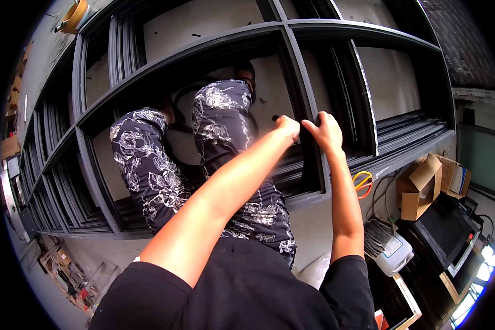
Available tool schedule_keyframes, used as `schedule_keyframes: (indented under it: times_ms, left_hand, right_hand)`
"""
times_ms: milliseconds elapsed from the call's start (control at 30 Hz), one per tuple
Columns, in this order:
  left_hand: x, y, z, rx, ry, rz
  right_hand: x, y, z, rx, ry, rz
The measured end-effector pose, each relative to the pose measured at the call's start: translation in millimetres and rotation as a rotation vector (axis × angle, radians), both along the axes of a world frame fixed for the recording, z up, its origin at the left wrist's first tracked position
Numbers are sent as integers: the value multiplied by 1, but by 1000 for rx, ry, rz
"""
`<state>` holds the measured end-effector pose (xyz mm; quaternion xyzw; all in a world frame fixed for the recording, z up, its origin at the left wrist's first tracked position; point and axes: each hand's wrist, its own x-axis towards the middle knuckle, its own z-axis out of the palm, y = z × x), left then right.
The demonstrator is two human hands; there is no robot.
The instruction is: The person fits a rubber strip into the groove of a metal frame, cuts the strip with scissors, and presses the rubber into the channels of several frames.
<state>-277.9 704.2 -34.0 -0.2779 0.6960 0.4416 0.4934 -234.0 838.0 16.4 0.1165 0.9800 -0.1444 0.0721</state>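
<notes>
A large dark grey metal frame (302,71), made of stacked or layered bars with open bays, lies before me. My left hand (287,129) is closed in a fist inside a bay, just left of a crossbar. Small dark ends show on either side of this fist, but what it holds is too covered to name. My right hand (325,133) is on the crossbar (315,159), its thumb lying over the near face and its fingers curled along the right side. Both hands are close together, with only the bar between them.
My legs in patterned trousers (220,118) stand within the frame's bays. Orange-handled scissors (363,184) lie beside its lower right edge. An open cardboard box (418,190), a pale plastic container (391,256) and a dark flat panel (445,228) are at the right. A yellow-orange bucket (73,17) stands far left.
</notes>
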Motion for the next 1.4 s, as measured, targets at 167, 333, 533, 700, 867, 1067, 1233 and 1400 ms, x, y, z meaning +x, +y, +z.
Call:
schedule_keyframes:
  times_ms: [167, 333, 533, 700, 867, 1067, 1233, 1400]
  left_hand:
    - [59, 34, 16, -63, -40, -540]
    - [88, 31, -4, -28, -117, -488]
    - [103, 34, 21, 157, -206, -420]
    - [108, 25, 11, 119, -247, -124]
    - [108, 17, 31, 233, -314, -74]
    - [111, 15, 37, 235, -253, -79]
    - [97, 7, 51, 103, -130, -739]
    - [100, -3, 82, 70, 549, -1377]
  right_hand:
    - [105, 16, 32, -287, 286, -274]
    - [206, -3, 26, -760, 255, -773]
    - [269, -41, 17, -862, 259, -1035]
    - [273, -66, 26, -923, 298, -1088]
    - [283, -66, 30, -962, 330, -1191]
    - [283, -56, 38, -965, 419, -1216]
    - [278, -12, 46, -516, 541, -1029]
    - [253, 32, 80, 29, 429, -855]
